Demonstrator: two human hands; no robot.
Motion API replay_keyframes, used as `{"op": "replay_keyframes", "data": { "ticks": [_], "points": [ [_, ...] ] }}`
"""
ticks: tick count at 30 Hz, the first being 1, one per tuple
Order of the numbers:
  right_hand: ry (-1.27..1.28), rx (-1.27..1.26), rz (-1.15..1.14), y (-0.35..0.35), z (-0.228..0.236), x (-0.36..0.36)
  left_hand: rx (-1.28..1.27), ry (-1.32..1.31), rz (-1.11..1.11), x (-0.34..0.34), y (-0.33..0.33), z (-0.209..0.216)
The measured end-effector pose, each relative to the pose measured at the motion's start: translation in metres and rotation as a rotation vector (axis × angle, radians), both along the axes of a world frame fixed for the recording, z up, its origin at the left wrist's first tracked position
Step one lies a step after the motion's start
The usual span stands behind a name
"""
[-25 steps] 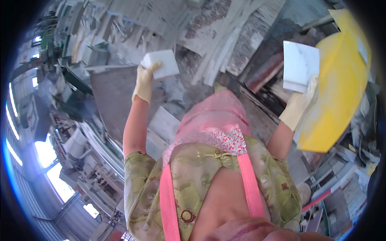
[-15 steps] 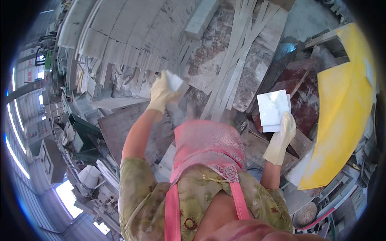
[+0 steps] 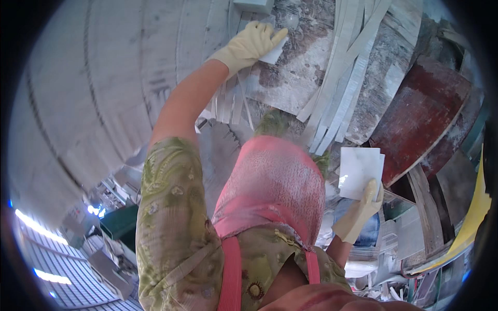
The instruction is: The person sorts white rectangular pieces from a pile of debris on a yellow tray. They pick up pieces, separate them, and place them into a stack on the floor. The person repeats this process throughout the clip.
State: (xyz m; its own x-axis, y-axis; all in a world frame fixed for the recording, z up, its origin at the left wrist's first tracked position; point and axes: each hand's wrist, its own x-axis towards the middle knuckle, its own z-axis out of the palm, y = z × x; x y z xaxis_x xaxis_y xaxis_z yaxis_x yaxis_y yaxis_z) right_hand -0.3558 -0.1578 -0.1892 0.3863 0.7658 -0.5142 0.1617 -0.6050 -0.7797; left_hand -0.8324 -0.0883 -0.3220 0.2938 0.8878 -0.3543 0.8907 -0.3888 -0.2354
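Observation:
My left hand (image 3: 251,45), in a cream rubber glove, grips a white stone block (image 3: 274,55) from above, low over a stained board (image 3: 290,83). Much of the block is hidden under the palm, so I cannot tell whether it touches the board. At the right, my gloved right hand (image 3: 369,203) holds a few square white tiles (image 3: 359,171) by their lower right edge. They are stacked slightly offset, and the front one is glossy. My pink apron (image 3: 272,186) lies between the two arms.
Long thin white strips (image 3: 340,78) lie crosswise on the boards, right of my left hand. A larger pale block (image 3: 254,5) sits at the far edge. Pale slabs (image 3: 129,78) fill the left. A dark red panel (image 3: 423,111) and a yellow sheet (image 3: 471,223) stand at right.
My left hand has carried the white block farther away and rightward, to the stained board. The right hand still holds its tiles. The view has turned toward the pale slabs.

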Motion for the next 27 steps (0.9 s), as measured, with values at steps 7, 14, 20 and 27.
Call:
{"op": "replay_keyframes", "data": {
  "ticks": [7,14,20,27],
  "points": [
    [0.061,-0.033,0.083,-0.019,-0.051,-0.056,0.145,-0.065,-0.042,-0.067,0.017,-0.055],
    [0.069,-0.082,0.099,-0.011,-0.058,-0.074,0.093,-0.102,0.038,-0.081,0.013,-0.061],
    [0.052,-0.086,0.146,-0.010,-0.057,-0.073,-0.056,-0.109,0.196,-0.083,0.018,-0.054],
    [0.063,-0.118,0.143,-0.010,-0.060,-0.083,0.241,-0.025,0.215,-0.084,0.009,-0.070]
  ]
}}
